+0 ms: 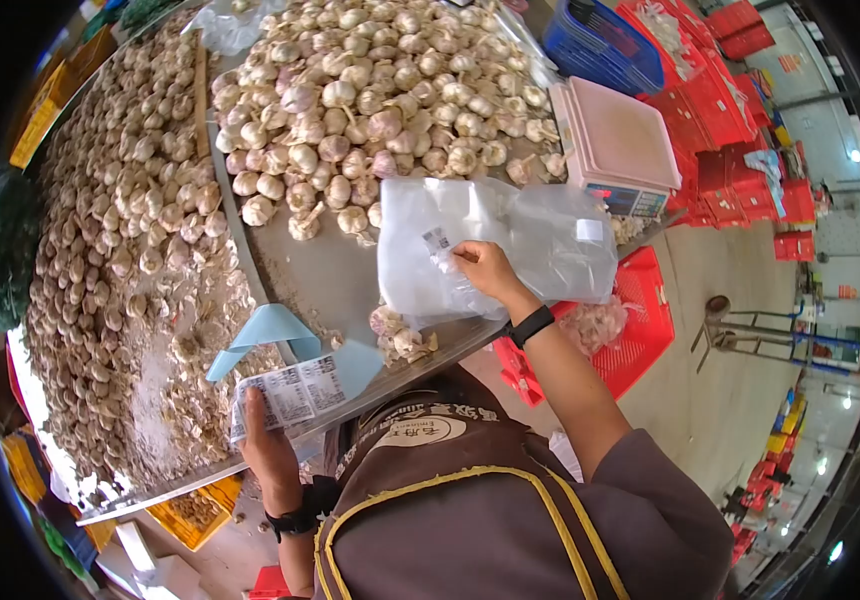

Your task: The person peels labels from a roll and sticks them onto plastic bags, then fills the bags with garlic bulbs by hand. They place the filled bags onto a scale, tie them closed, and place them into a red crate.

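Note:
My left hand (269, 455) is closed on a strip of printed labels (295, 392). Its pale blue backing (275, 328) curls up over the table edge. My right hand (485, 268) pinches a small printed sticker (437, 243) against the top of a stack of clear plastic bags (510, 215). Another white label (590, 231) shows at the right end of the stack. A few garlic bulbs (407, 338) lie between the bags and the label strip.
A big heap of garlic (380, 90) covers the far table; smaller, dirtier bulbs (100, 250) fill the left. A weighing scale (622, 135) stands beyond the bags, beside a blue basket (605, 45). Below the table edge sits a red crate (645, 310). Red crates (705, 130) are stacked to the right.

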Demonstrator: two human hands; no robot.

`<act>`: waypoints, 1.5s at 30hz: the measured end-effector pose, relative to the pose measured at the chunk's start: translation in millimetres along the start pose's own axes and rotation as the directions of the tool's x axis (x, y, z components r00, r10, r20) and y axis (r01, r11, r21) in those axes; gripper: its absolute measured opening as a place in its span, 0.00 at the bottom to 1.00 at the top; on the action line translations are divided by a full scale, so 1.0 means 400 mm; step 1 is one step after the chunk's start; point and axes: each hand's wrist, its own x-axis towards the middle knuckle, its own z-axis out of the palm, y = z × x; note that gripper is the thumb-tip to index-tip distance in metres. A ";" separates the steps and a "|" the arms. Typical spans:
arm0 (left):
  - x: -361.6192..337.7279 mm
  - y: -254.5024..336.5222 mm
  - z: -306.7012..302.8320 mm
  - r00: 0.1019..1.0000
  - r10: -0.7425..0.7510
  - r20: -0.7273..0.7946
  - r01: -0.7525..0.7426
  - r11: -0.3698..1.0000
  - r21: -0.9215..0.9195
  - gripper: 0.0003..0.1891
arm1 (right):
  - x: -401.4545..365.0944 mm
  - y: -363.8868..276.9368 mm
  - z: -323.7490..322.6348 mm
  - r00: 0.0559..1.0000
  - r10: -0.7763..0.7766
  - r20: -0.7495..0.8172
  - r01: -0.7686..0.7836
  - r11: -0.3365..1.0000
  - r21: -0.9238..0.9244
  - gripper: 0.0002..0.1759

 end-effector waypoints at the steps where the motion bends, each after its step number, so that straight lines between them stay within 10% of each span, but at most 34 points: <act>1: 0.012 -0.005 0.016 0.999 0.050 -0.002 -0.050 0.995 0.086 0.15 | -0.013 -0.002 -0.003 1.000 0.013 -0.001 -0.013 0.994 0.111 0.15; 3: 0.038 -0.025 0.090 0.992 0.074 0.101 -0.103 0.939 0.328 0.13 | 0.002 0.044 -0.005 1.000 -0.003 -0.017 0.007 0.968 0.252 0.16; 5: 0.079 -0.060 0.182 0.871 -0.098 0.482 -0.145 0.886 0.441 0.12 | -0.002 0.120 0.002 0.996 0.083 0.012 -0.057 0.564 0.824 0.15; 10: 0.130 -0.225 0.405 0.397 -0.198 0.896 -0.500 0.772 0.392 0.19 | 0.006 0.104 0.058 0.994 0.049 0.093 -0.090 0.853 0.515 0.15; 13: 0.136 -0.288 0.434 0.339 -0.285 0.897 -0.583 0.684 0.438 0.19 | 0.031 0.117 0.073 0.991 0.072 0.109 -0.117 0.866 0.487 0.16; 20: 0.131 -0.278 0.422 0.432 -0.315 0.845 -0.596 0.603 0.530 0.15 | -0.016 0.039 0.080 0.982 -0.104 -0.156 0.085 0.989 -0.121 0.16; 25: 0.136 -0.304 0.430 0.353 -0.057 0.934 -0.734 0.602 0.314 0.15 | -0.001 0.051 0.081 0.980 -0.107 -0.169 0.098 0.993 -0.063 0.15; 31: 0.218 -0.353 0.376 0.574 -0.099 0.813 -0.705 0.444 0.553 0.17 | 0.011 0.097 0.054 0.998 -0.021 -0.057 0.029 0.988 0.150 0.12; 33: 0.220 -0.345 0.370 0.625 -0.138 0.768 -0.628 0.495 0.601 0.17 | 0.006 0.100 0.040 0.993 0.097 0.061 -0.114 0.865 0.488 0.11; 37: 0.214 -0.315 0.380 0.654 -0.223 0.722 -0.490 0.603 0.630 0.17 | -0.031 0.077 0.025 0.995 -0.091 0.032 0.081 0.967 0.242 0.09; 39: 0.197 -0.305 0.392 0.638 -0.298 0.710 -0.449 0.606 0.657 0.17 | -0.045 0.064 0.039 0.941 -0.309 -0.136 0.286 0.944 -0.166 0.11; 41: 0.173 -0.307 0.402 0.514 -0.136 0.847 -0.610 0.636 0.473 0.17 | -0.032 0.075 0.058 0.932 -0.335 -0.139 0.304 0.931 -0.202 0.11; 45: 0.198 -0.360 0.387 0.566 -0.167 0.807 -0.656 0.503 0.563 0.17 | -0.032 0.073 0.037 0.989 -0.138 -0.059 0.129 0.983 -0.133 0.10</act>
